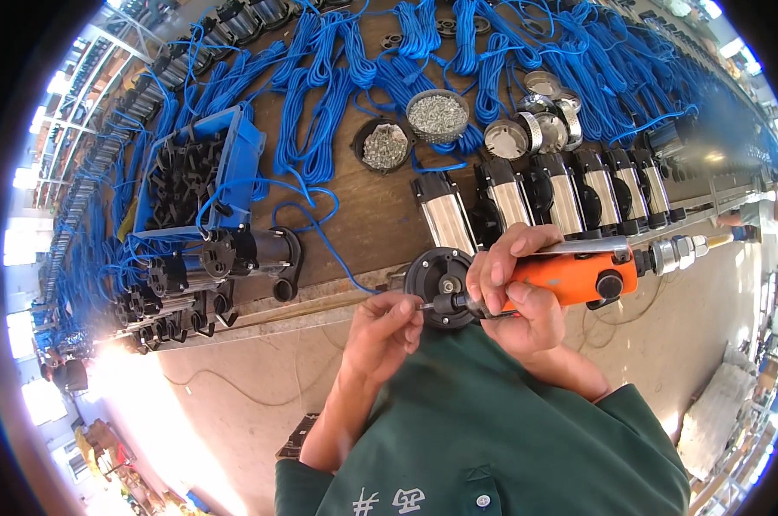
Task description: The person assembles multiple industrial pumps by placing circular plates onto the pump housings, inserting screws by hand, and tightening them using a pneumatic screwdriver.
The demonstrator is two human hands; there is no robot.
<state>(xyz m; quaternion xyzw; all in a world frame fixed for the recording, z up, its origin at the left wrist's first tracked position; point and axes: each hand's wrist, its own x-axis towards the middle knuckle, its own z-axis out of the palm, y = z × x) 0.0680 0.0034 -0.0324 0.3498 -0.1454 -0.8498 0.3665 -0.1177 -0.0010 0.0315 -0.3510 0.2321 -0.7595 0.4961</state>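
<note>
My right hand (531, 314) is wrapped round an orange air screwdriver (571, 277), its silver lever along the top and its nose pointing left. At the nose, my left hand (378, 335) is closed in a pinch on a small screw (426, 306), which meets the bit socket. Just behind the socket stands a pump (427, 268) with a round black end facing me, a shaft at its centre and screw heads round its rim. My right fingers and the screwdriver cover part of it.
Steel pump bodies (446, 211) line the table edge to the right, others (247, 251) to the left. A blue crate (249, 150) holds black parts. Two bowls of screws (438, 115) stand mid-table near metal strainer cups (506, 139). Coiled blue cables (316, 112) cover the back.
</note>
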